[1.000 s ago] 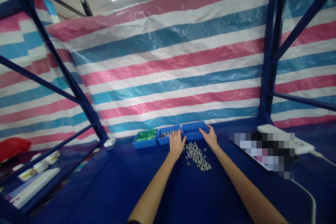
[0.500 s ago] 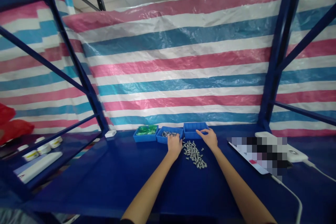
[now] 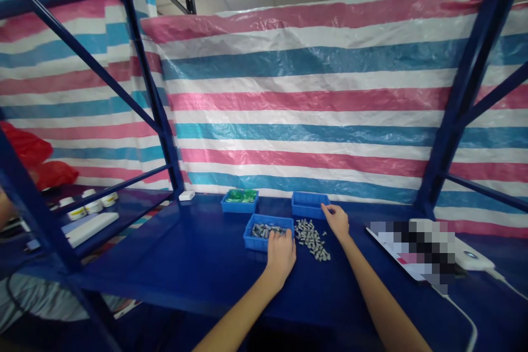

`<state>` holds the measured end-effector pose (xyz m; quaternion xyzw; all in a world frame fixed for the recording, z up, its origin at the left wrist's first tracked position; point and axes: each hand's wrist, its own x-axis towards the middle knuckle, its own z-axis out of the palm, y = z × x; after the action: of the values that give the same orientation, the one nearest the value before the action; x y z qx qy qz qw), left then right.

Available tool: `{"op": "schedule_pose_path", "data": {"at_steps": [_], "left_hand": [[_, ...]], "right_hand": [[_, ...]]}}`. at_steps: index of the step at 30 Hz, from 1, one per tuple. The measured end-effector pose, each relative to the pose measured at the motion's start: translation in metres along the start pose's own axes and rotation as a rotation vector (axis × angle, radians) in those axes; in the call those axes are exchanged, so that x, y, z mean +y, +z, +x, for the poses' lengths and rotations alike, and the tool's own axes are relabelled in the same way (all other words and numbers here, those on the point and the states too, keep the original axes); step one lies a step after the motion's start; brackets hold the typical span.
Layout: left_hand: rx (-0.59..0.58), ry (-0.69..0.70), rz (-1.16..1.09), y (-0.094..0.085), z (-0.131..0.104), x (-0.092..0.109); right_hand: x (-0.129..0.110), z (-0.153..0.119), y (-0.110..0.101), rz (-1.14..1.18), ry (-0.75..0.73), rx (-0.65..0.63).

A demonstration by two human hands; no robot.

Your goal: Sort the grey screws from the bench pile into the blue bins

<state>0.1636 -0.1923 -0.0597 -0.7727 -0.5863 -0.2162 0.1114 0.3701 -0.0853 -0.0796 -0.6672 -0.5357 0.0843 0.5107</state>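
My left hand [image 3: 281, 256] is closed on the front right rim of a blue plastic bin [image 3: 252, 242] filled with small metal parts [image 3: 266, 230]. Its fingertips are over the rim, partly hidden among the parts. My right hand [image 3: 337, 221] is closed at the front right corner of another blue bin [image 3: 307, 211], farther back, with nothing visible inside. Between my hands a loose pile of small grey metal fasteners [image 3: 312, 239], like short screws, lies on the blue table [image 3: 198, 269].
A third blue bin [image 3: 239, 209] holding green packets stands at the back left. At right lie a pixelated tablet-like device [image 3: 396, 256], a white power bank [image 3: 474, 257] and a white cable [image 3: 462, 311]. Beyond the left frame are white jars [image 3: 93, 203] and part of another person.
My left hand has drawn the bin of metal parts toward me, out of the row of bins. My right hand stays by the back right bin. The view has shifted left.
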Motion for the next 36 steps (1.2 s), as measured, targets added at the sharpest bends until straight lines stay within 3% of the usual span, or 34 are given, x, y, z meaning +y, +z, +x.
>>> {"op": "schedule_pose_path", "data": {"at_steps": [3, 7, 9, 11, 13, 18, 20, 23, 26, 30, 34, 36], "left_hand": [[0.037, 0.032, -0.045, -0.003, -0.007, -0.002], [0.119, 0.061, -0.124, -0.006, -0.014, -0.005], [0.166, 0.057, -0.157, -0.007, -0.016, -0.006], [0.228, 0.047, -0.186, -0.008, -0.018, -0.007], [0.298, 0.034, -0.216, -0.010, -0.019, -0.007], [0.394, -0.025, -0.332, -0.012, -0.019, -0.008], [0.402, -0.039, -0.369, -0.011, -0.017, -0.009], [0.357, -0.019, -0.407, -0.009, -0.016, -0.010], [0.274, -0.017, -0.477, -0.011, -0.017, -0.011], [0.209, -0.009, -0.635, -0.010, -0.016, -0.015], [0.263, -0.242, -0.695, 0.003, 0.003, -0.023], [0.206, -0.320, -0.689, 0.012, 0.017, -0.026]], "right_hand": [[-0.006, -0.005, -0.002, -0.012, -0.008, -0.025], [-0.026, -0.014, -0.009, -0.015, -0.116, 0.116], [-0.041, -0.020, -0.011, 0.023, -0.184, 0.127], [-0.060, -0.030, -0.010, 0.119, -0.205, 0.004], [-0.077, -0.042, -0.006, 0.225, -0.152, -0.200], [-0.107, -0.077, 0.004, 0.495, 0.252, -0.746], [-0.111, -0.086, 0.006, 0.591, 0.349, -0.792], [-0.110, -0.091, 0.009, 0.693, 0.408, -0.768], [-0.104, -0.088, 0.012, 0.669, 0.417, -0.655], [-0.099, -0.078, 0.009, 0.485, 0.180, -0.415], [-0.102, -0.077, 0.000, 0.287, -0.060, -0.240], [-0.107, -0.080, -0.002, 0.211, -0.120, -0.204]]}}
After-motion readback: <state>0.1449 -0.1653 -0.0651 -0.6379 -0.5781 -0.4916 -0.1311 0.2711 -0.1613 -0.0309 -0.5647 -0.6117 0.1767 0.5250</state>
